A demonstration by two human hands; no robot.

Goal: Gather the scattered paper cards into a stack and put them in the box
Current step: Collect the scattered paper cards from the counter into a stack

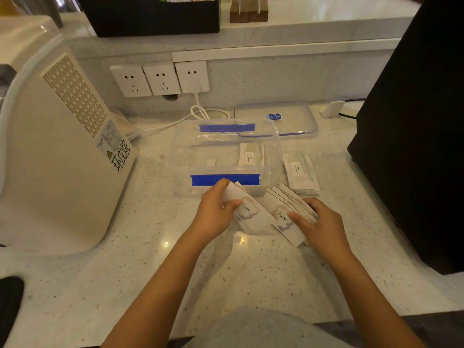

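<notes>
A clear plastic box (180, 156) with blue tape on its near and far walls stands open on the counter; a card (248, 155) shows through it. Just in front of the box, my left hand (216, 212) grips a small bundle of white "love." cards (253, 217). My right hand (319, 224) holds a fanned stack of the same cards (283, 212) against the counter. Another loose pile of cards (301, 173) lies to the right of the box.
The box's clear lid (296, 121) lies behind it. A white appliance (57, 151) stands at the left and a black block (416, 136) at the right. Wall sockets (160, 79) with a white cable (200, 114) are behind the box.
</notes>
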